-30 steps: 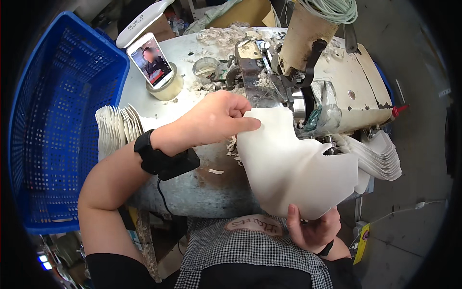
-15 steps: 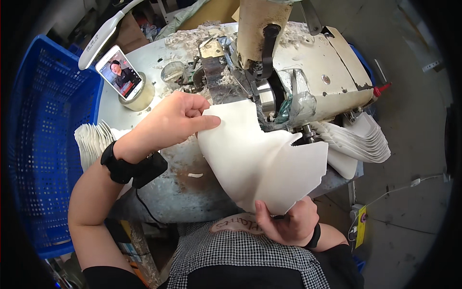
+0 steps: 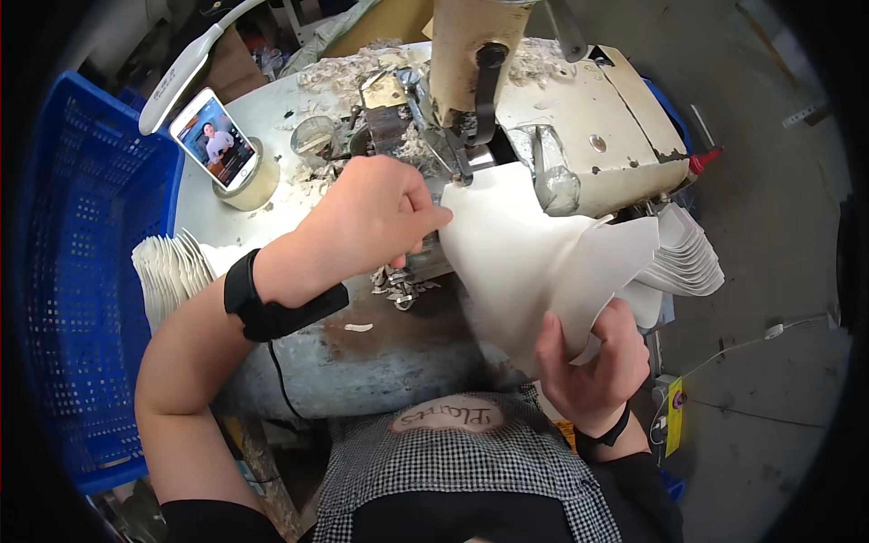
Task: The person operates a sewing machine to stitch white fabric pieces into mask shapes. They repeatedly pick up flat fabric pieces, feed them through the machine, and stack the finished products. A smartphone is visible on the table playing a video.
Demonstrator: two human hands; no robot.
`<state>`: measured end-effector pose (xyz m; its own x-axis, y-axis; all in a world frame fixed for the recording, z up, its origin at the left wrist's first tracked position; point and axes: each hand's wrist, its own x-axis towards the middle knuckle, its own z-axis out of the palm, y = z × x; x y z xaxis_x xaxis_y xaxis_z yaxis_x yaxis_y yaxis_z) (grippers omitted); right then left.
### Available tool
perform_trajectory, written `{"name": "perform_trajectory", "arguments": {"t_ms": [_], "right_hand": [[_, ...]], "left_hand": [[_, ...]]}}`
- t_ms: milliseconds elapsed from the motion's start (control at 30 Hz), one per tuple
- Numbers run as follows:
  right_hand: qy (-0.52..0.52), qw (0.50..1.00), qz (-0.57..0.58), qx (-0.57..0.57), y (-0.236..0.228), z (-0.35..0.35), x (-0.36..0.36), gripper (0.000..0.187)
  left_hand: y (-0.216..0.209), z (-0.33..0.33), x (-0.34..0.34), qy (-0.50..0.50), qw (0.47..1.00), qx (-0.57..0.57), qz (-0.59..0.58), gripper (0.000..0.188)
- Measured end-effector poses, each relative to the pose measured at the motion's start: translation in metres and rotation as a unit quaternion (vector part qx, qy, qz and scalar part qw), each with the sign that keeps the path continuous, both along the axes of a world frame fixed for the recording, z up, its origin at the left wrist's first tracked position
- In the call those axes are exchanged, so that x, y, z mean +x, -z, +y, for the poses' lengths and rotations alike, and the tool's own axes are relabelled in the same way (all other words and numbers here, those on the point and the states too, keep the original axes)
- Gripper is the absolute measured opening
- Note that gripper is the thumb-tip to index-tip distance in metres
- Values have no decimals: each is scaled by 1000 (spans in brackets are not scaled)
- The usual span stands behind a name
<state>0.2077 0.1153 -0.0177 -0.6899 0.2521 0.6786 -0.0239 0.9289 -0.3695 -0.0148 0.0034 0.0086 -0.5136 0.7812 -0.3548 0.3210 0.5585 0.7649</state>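
A white, leather-like cut piece point(image 3: 511, 244) is stretched between my hands, its far edge at the presser foot point(image 3: 462, 167) of a cream skiving-type machine point(image 3: 579, 118). My left hand point(image 3: 380, 217) is closed, thumb and fingers pinched at the left edge of the piece near the foot. My right hand point(image 3: 597, 362) grips its near right edge, thumb on top and fingers behind, so that the material curls up there. The piece hides part of the machine's metal roller.
Stacked white pieces stand at the left point(image 3: 172, 271) and lie at the right point(image 3: 683, 253). Shavings point(image 3: 398, 285) litter the worktable point(image 3: 335, 385). A phone point(image 3: 214, 140) leans on a round holder under a lamp point(image 3: 176, 86). A blue crate point(image 3: 90, 271) stands far left.
The white piece has moved right and its far edge now covers most of the roller. Both hands moved right; my right hand also moved up, and the piece's right side curls more.
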Motion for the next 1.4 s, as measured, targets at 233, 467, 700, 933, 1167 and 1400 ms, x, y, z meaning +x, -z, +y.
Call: {"name": "perform_trajectory", "arguments": {"t_ms": [233,467,700,933,1167,1400], "right_hand": [[56,991,66,-106,-2,4,29,28],[50,833,216,-506,5,25,65,50],[-11,679,267,-684,-2,33,95,48],[-19,575,205,-792,25,46,117,52],[-17,558,195,-806,26,44,118,52],[-23,569,184,-801,28,42,114,53]], "left_hand": [[8,-5,32,138,980,143,27,42],[-24,23,112,298,847,438,48,88],[-30,61,159,345,830,436,45,85],[-28,77,194,327,884,332,35,95],[-23,82,201,335,895,289,67,94],[-17,79,200,312,903,289,59,90]]}}
